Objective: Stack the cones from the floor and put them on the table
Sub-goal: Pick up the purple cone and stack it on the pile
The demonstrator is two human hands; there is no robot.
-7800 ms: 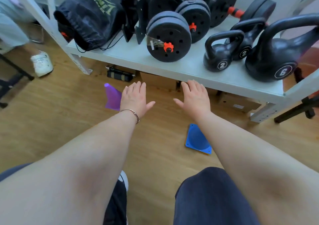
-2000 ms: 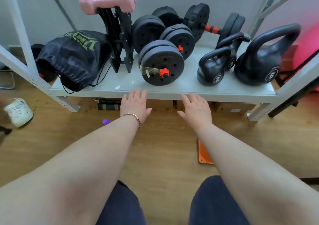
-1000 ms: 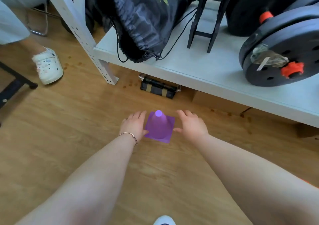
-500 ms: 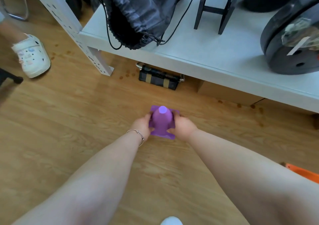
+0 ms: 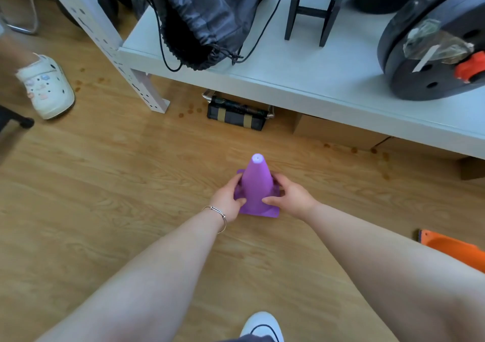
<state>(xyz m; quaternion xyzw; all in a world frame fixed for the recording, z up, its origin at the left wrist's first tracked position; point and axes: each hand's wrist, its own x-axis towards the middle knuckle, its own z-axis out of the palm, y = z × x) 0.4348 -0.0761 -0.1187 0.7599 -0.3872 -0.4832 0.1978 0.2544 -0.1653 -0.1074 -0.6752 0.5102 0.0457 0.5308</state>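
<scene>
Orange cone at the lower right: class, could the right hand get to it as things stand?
Probably not straight away: the right hand and left hand both grip the purple cone. Bare floor lies towards the orange cone.

Thin bracelet [image 5: 220, 214]; white shoe [image 5: 262, 326]; sleeveless arms

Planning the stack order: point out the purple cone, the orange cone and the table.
purple cone [image 5: 256, 184]: head view, middle of its tapered body.
orange cone [image 5: 451, 250]: head view, its flat base at right edge.
table [image 5: 301, 79]: head view, bare white top.
</scene>
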